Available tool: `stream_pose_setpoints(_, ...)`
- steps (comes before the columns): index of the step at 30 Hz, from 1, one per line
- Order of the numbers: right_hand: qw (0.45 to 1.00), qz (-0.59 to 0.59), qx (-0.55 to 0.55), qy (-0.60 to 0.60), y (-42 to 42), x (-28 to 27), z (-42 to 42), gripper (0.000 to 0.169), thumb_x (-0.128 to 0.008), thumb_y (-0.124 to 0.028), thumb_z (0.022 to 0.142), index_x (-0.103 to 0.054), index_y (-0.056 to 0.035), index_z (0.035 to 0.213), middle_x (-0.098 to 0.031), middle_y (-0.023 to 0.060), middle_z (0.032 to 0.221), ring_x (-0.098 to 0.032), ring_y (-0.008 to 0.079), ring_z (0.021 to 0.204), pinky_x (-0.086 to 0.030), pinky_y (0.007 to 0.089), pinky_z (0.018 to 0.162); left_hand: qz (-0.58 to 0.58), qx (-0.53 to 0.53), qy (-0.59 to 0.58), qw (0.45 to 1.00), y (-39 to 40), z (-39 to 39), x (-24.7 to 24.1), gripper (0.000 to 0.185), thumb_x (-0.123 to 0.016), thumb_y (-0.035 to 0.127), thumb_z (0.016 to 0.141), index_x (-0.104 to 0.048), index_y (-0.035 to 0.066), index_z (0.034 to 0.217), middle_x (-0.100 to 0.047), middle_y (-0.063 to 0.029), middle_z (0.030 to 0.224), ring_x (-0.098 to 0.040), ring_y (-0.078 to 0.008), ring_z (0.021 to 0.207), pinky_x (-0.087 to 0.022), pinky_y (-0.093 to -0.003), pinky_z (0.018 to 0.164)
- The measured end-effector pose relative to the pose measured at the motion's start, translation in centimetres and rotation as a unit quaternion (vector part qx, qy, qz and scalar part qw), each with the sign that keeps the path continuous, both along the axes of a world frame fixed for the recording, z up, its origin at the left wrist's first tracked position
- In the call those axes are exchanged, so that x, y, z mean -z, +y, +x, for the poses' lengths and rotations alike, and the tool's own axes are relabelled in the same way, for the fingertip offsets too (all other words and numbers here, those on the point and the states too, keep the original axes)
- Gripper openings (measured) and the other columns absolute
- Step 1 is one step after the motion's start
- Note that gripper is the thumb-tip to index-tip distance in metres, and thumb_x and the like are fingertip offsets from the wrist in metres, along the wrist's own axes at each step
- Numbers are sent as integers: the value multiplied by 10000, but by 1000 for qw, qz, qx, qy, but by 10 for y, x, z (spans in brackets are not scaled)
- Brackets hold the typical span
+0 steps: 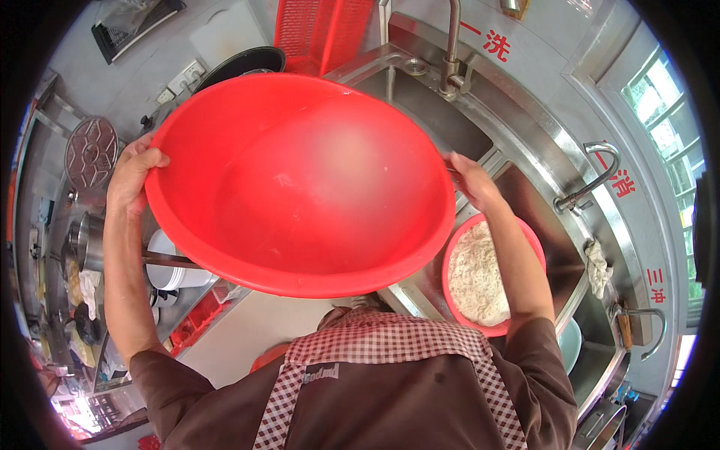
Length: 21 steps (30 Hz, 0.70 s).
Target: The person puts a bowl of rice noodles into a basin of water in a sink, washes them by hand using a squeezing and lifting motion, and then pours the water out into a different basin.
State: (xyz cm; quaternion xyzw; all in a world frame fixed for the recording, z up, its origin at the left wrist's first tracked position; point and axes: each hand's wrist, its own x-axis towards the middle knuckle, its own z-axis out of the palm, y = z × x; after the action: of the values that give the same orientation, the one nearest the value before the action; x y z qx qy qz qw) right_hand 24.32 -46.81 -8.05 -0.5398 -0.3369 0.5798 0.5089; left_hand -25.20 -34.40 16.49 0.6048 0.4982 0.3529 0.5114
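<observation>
A large red plastic basin [264, 185] is held up before me, tilted so that its inside faces my view. My left hand [135, 169] grips its left rim, thumb over the edge. On the opposite side my right hand [469, 177] grasps the rim, its fingers partly hidden behind the basin. No loose items show inside the basin; a pale blur covers part of it. Below my right forearm, a smaller pinkish-red basin [448, 275] full of a pale, stringy, noodle-like food [478, 275] rests in the stainless steel sink, partly covered by the arm.
Along the right runs a multi-bowl stainless steel sink [540, 191] with several taps, including a tall faucet [451, 67]. A cloth [597, 269] hangs on its edge. Red plastic crates [323, 34] stand behind. White tubs [163, 270] and a metal pot [90, 242] are at left.
</observation>
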Motion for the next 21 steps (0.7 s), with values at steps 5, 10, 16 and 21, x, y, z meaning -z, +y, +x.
stream_pose_setpoints(5, 942, -91, 38, 319, 58, 13, -22, 528, -389, -440, 964, -518, 14, 1200, -603, 158, 1136, -592, 254, 1021, -478, 391, 881, 9, 14, 20, 1000, 4, 15, -8, 415, -512, -3, 665, -543, -89, 1070, -620, -94, 893, -591, -133, 733, -488, -243, 723)
stream_pose_setpoints(10, 923, -121, 45, 364, 55, 5, -24, 615, -352, -511, 949, -507, 23, 1211, -589, 170, 1167, -575, 285, 1061, -456, 420, 921, 8, 11, 59, 998, 7, 36, -20, 405, -516, 3, 668, -539, -97, 1060, -619, -101, 883, -595, -142, 734, -493, -247, 724)
stream_pose_setpoints(16, 913, -78, 50, 397, 42, 5, -28, 702, -353, -577, 921, -462, 20, 1274, -531, 166, 1258, -527, 296, 1135, -423, 423, 968, -15, 18, 50, 998, 25, 52, -21, 367, -536, 1, 669, -545, -97, 1022, -624, -111, 856, -612, -165, 713, -515, -263, 704)
stream_pose_setpoints(21, 894, -68, 41, 442, 25, -1, -34, 759, -377, -620, 891, -437, 18, 1298, -510, 150, 1291, -508, 288, 1160, -408, 426, 983, -28, 31, 35, 999, 45, 53, -30, 321, -547, 1, 673, -553, -95, 979, -619, -120, 841, -613, -174, 690, -533, -275, 684)
